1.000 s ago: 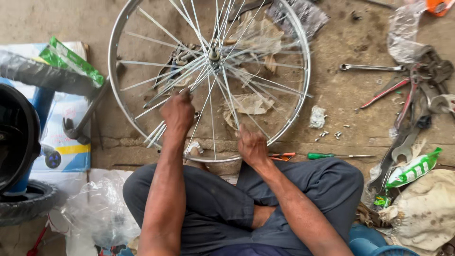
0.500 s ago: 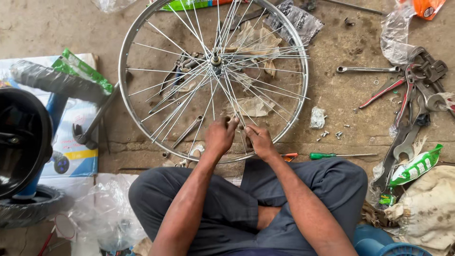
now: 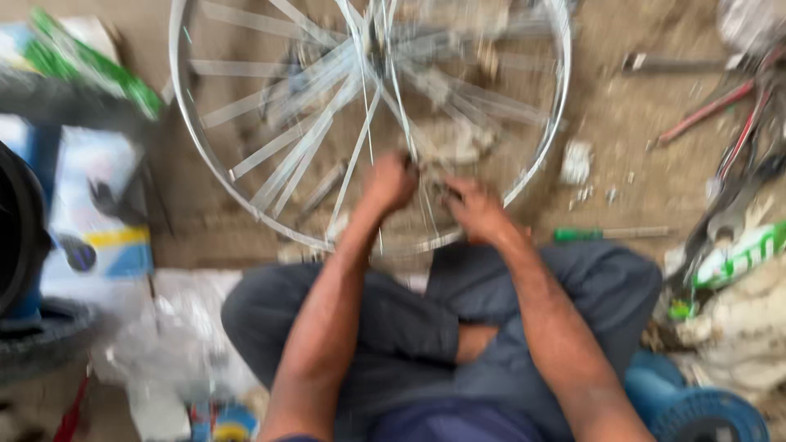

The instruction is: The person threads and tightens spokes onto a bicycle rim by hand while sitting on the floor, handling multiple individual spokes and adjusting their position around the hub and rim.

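Bare, dusty concrete floor [image 3: 622, 106], littered. Lying flat on it: a spoked bicycle wheel [image 3: 246, 176], rim down; beside its right edge a green-handled screwdriver [image 3: 610, 234] and scraps of crumpled paper [image 3: 577, 161]. Further right, a heap of wrenches and pliers [image 3: 737, 164], blurred. On the left, a black tyre [image 3: 41, 336], a blue-and-white box [image 3: 94, 213], clear plastic bags [image 3: 176, 336].

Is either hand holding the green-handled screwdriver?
No. The green-handled screwdriver lies on the ground right of the wheel, while the left hand and right hand are at the spokes.

Both hands [image 3: 434, 196] on spoked wheel [image 3: 246, 164]
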